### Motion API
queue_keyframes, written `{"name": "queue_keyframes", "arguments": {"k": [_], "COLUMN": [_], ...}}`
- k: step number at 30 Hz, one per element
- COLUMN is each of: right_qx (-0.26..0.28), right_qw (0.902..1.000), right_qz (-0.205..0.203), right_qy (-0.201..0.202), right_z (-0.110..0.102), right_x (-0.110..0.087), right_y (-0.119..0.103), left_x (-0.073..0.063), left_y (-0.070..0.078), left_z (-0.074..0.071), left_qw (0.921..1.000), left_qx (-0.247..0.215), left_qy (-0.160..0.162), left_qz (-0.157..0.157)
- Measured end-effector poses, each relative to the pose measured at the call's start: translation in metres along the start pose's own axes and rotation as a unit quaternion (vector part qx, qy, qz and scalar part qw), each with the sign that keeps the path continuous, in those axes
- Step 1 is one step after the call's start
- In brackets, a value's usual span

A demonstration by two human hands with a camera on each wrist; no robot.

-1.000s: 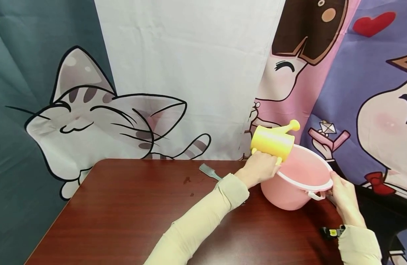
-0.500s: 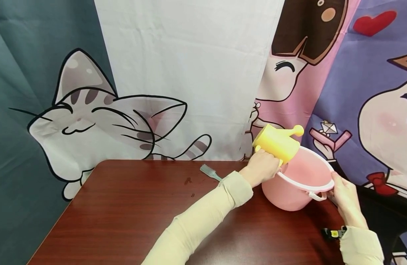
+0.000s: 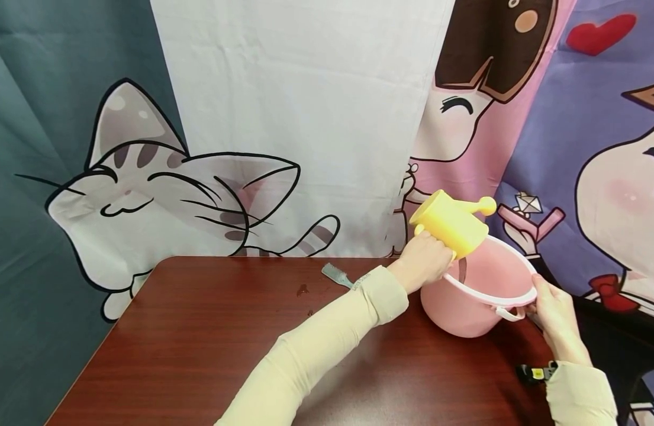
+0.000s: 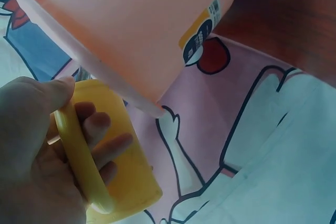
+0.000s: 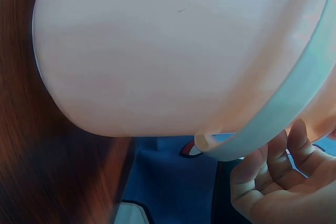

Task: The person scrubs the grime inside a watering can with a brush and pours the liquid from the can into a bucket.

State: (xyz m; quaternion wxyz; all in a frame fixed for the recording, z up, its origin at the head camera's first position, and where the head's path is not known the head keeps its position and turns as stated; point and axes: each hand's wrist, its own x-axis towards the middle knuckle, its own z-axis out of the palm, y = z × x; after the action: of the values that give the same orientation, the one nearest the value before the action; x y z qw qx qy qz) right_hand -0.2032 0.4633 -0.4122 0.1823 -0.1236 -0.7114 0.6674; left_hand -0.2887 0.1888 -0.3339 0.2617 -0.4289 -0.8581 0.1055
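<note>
My left hand [image 3: 421, 259] grips the handle of a yellow watering can [image 3: 450, 223]. The can is tilted over the left rim of a pink bucket [image 3: 454, 313], its spout pointing right. Below the can a thin streak [image 3: 462, 270] shows against the bucket's inside wall, like pouring water. The left wrist view shows fingers curled round the can's handle [image 4: 79, 153]. At the bucket's right side my right hand [image 3: 554, 313] holds the white rim beside its carrying handle [image 3: 510, 315]. In the right wrist view, my bent fingertips [image 5: 299, 132] lie against the rim from outside.
The bucket stands at the right of a reddish-brown table [image 3: 209, 343]. A grey brush-like tool [image 3: 336, 274] lies near the back edge, partly hidden by the left sleeve. Dark wet spots [image 3: 302, 289] mark the table. A printed cloth [image 3: 305, 118] hangs behind.
My left hand has shifted slightly right and tipped the watering can more steeply towards the bucket. A streak now shows below the can. My right hand stays at the rim.
</note>
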Motion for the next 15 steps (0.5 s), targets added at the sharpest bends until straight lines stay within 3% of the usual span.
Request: {"name": "queue_keyframes", "arguments": {"k": [8, 15], "right_qx": [-0.013, -0.032], "right_qw": [0.9999, 0.9993], "right_qz": [-0.009, -0.016], "right_qy": [0.001, 0.001], "right_z": [0.0, -0.001], "right_x": [0.0, 0.0], "right_y": [0.0, 0.0], "left_x": [0.009, 0.014], "left_y": [0.001, 0.004], "left_z": [-0.009, -0.018], "left_qw": [0.9998, 0.9985], "left_qx": [0.007, 0.04], "left_qy": [-0.005, 0.017], "left_qz": [0.017, 0.034]}}
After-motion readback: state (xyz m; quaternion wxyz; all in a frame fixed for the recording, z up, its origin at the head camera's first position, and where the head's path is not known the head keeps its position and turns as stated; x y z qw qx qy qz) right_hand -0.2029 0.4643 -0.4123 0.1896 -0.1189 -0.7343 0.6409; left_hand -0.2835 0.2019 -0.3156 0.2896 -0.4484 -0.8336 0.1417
